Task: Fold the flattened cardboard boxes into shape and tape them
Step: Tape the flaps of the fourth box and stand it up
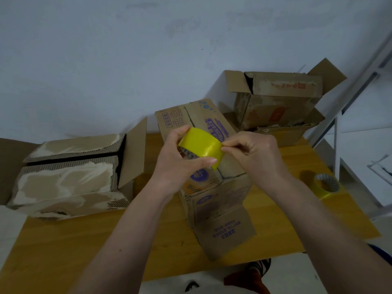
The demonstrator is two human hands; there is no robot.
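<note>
head view: left hand [176, 164] wraps the yellow tape roll [201, 148], thumb across the front, fingers curled round the top. the roll is held up in the air over the printed box [214, 187], at centre, so both hands can work it without leaning on the cardboard.

right hand [252, 158] pinches at the roll's 3 o'clock edge, thumb and forefinger together right on the tape surface. reads as picking for the free end; can't see a lifted tab, so can't tell if it's caught yet.

printed box, purple print, sits mid-table on the wooden table [84, 240] directly below the hands. it looks folded into shape with its flaps closed and a centre seam running away from the camera. my guess: parked there so tape can go straight down onto that seam once the end is free.

torn box [70, 172] at 9 o'clock, outer paper ripped off, one end flap standing open. third box [277, 102] at 1 o'clock, flaps open. neither is visibly taped from here.

spare tape roll [324, 185] lies on the table at 3 o'clock, well apart from the hands, untouched.

risk: the end tearing narrow as it peels.
</note>
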